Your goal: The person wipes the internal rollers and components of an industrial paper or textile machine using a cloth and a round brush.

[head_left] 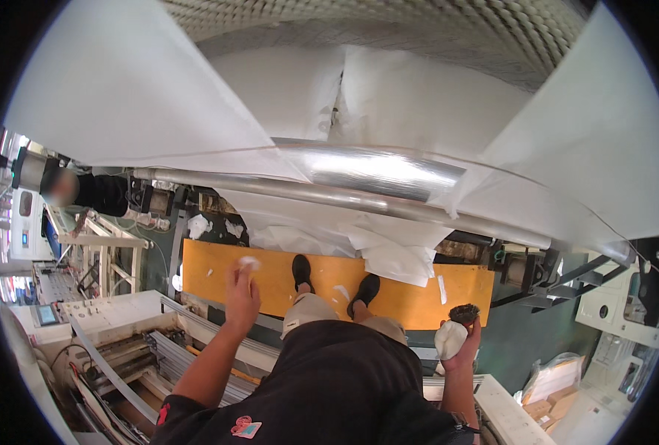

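My left hand [242, 298] is raised over the yellow platform, its fingers pinched around a small white scrap [250, 262] that looks slightly blurred. Lower on the right, my right hand [464, 353] is closed around two things. One is a white crumpled wad [450, 339], paper or cloth, I cannot tell which. Above it sits a dark, bristly pad [464, 314] like steel wool. Beyond both hands, a long metal roller [344, 196] runs across, with a shiny silver surface [374, 169] just past it. Neither hand touches them.
White sheets [418, 96] drape over and below the roller, one torn piece [398, 256] hanging to the yellow platform [211, 278] where I stand. White scraps lie about. Another person [107, 194] is at the far left. Machine rails [196, 356] lie behind on the left, cardboard boxes [556, 400] lower right.
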Demonstrator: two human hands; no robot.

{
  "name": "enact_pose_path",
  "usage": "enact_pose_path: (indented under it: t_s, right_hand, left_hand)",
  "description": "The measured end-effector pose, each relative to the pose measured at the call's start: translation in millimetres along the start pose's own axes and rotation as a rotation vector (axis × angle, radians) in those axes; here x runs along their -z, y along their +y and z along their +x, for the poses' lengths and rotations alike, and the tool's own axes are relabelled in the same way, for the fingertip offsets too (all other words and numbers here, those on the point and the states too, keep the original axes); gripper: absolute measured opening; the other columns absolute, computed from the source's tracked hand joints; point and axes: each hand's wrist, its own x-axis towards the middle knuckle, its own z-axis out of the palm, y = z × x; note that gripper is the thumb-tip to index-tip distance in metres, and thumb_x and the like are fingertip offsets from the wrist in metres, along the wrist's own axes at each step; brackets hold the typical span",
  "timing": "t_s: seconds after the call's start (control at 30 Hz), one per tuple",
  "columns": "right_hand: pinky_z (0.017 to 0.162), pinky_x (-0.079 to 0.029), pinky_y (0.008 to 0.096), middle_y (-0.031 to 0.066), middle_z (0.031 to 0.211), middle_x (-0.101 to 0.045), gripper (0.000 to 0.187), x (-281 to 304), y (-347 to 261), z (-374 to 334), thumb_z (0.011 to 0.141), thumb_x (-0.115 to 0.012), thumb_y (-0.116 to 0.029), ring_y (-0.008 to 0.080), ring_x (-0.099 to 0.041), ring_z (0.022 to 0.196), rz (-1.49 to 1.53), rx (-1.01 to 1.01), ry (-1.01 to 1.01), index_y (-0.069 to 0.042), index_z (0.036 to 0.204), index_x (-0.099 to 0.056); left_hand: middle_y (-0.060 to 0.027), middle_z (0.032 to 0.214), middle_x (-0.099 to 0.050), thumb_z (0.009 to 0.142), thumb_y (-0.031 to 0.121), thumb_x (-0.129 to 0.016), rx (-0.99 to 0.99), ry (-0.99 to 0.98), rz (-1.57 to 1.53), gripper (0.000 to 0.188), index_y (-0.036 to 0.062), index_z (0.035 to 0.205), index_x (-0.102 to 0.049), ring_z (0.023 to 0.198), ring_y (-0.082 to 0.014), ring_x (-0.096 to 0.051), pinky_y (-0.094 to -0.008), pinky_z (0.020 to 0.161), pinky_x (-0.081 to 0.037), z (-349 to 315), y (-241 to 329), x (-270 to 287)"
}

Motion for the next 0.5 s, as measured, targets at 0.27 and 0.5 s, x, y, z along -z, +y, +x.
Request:
enact_pose_path:
  t_s: [0.27, 0.5]
  right_hand:
    - [0.073, -0.061, 0.0403, 0.0068, 0.100, -0.071, 0.042, -32.2, -4.7, -15.4, 0.105, -0.048, -0.050, 0.0277, -0.070, 0.081, -0.066, 0.065, 0.057, -0.012, 0.116, -0.065]
    - [0.068, -0.059, 0.0408, 0.0081, 0.098, -0.070, 0.045, -22.2, -2.1, -40.1, 0.104, -0.048, -0.051, 0.0282, -0.070, 0.077, -0.201, 0.142, 0.111, -0.011, 0.113, -0.065]
  left_hand:
    - [-0.0287, 0.138, -0.056, 0.093, 0.026, -0.070, -0.065, -0.276, -0.638, 0.063, 0.0004, 0.145, -0.047, 0.121, -0.0423, -0.059, -0.0450, 0.102, -0.047, 125.9, 74.0, -100.8]
    - [-0.0168, 0.130, -0.061, 0.099, 0.045, -0.067, 0.259, 0.129, -1.386, 0.061, -0.0030, 0.136, -0.055, 0.123, -0.0270, -0.055, -0.0367, 0.106, -0.042, 291.5, 260.7, -113.2]
